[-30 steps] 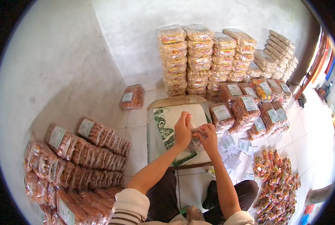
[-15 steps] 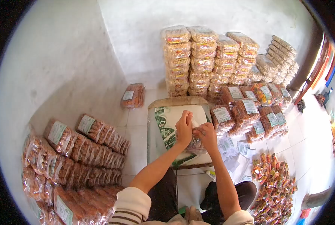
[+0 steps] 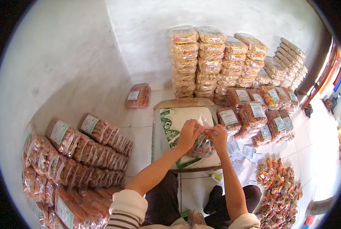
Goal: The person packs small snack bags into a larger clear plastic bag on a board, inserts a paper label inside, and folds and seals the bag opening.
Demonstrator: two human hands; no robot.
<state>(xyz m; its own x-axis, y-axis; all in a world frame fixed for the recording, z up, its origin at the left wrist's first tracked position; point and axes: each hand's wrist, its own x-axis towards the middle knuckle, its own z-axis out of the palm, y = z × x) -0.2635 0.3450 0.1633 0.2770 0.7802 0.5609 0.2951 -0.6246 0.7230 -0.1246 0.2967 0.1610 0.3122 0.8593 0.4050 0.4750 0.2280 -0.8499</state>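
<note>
A clear plastic bag [image 3: 201,149] filled with brown snacks rests on a low table [image 3: 163,162] covered with a white and green sheet. Its loose top stands up above the filled part. My left hand [image 3: 190,133] pinches the bag's neck from the left. From the right, my right hand [image 3: 217,136] grips the same gathered plastic, its fingers close to those of the left. The contents below are partly hidden by my hands.
Packed snack bags [image 3: 90,149] are stacked at the left. Tall stacks of pale packs [image 3: 184,61] stand by the wall, with labelled brown bags [image 3: 257,114] to the right. Paper labels [image 3: 239,156] and small colourful packets [image 3: 279,187] lie on the floor; one bag [image 3: 138,96] lies by the wall.
My left hand has come down from its raised position on the bag's top, and my right hand has shifted slightly right. More of the bag now shows. The view has shifted slightly.
</note>
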